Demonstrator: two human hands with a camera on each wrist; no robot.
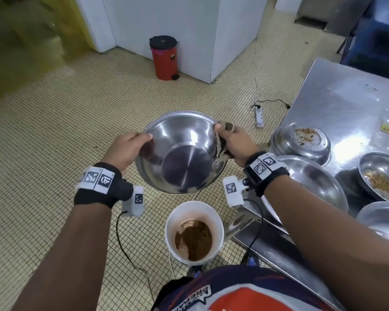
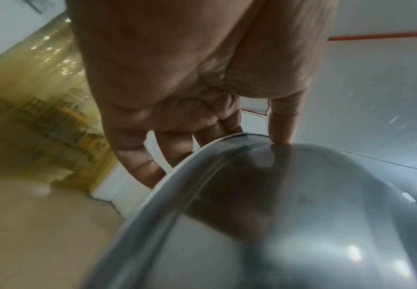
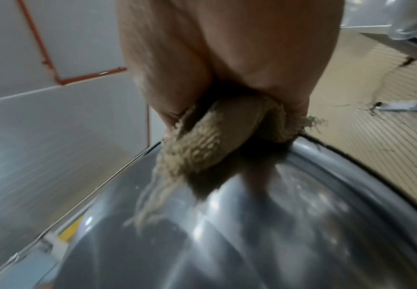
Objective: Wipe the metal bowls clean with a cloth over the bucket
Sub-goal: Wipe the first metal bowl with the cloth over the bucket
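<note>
A large shiny metal bowl (image 1: pixel 182 151) is held up, tilted toward me, above the floor and just beyond a white bucket (image 1: pixel 194 232) with brown slop in it. My left hand (image 1: pixel 130 147) grips the bowl's left rim, thumb inside and fingers (image 2: pixel 138 154) behind the rim (image 2: pixel 177 176). My right hand (image 1: pixel 231 142) holds a beige frayed cloth (image 1: pixel 222 142) against the bowl's right rim, thumb on the inside. In the right wrist view the cloth (image 3: pixel 202 144) is bunched in my palm and lies on the bowl wall (image 3: pixel 252 224).
A steel table (image 1: pixel 346 104) at the right carries several metal bowls, some with food scraps (image 1: pixel 301 140) (image 1: pixel 380 176), one plain (image 1: pixel 305 187). A red pedal bin (image 1: pixel 164 57) stands by the white wall. A power strip (image 1: pixel 258 115) and cable lie on the tiled floor.
</note>
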